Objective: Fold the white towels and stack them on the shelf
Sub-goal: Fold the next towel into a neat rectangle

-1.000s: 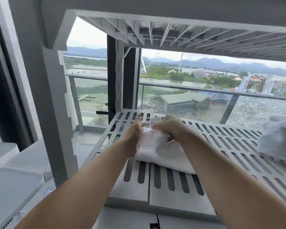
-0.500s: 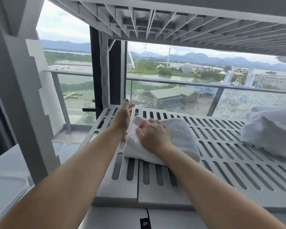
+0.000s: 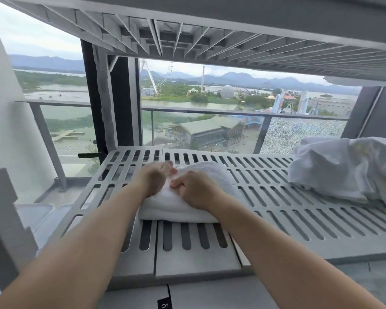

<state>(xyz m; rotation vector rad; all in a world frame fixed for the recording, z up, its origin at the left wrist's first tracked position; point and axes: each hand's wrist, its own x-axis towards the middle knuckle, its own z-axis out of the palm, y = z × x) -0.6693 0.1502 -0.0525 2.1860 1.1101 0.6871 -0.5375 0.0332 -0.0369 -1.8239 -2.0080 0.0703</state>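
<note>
A folded white towel (image 3: 181, 206) lies flat on the grey slotted shelf (image 3: 276, 210), left of its middle. My left hand (image 3: 154, 179) rests against the towel's left side, fingers together and slightly curled along the far edge. My right hand (image 3: 196, 188) presses down on top of the towel with the fingers bent. Neither hand lifts the towel. A crumpled heap of white cloth (image 3: 341, 172) sits at the right end of the same shelf.
Another slotted shelf (image 3: 232, 36) hangs low overhead. A thick grey upright post (image 3: 7, 152) stands at the left. Behind the shelf are a glass balcony railing (image 3: 187, 110) and a dark window frame (image 3: 116, 103). White plastic bins (image 3: 34, 212) sit below left.
The towel went from being held bunched between both hands to lying flat on the shelf. My right hand now presses on top, my left slid along its left side.
</note>
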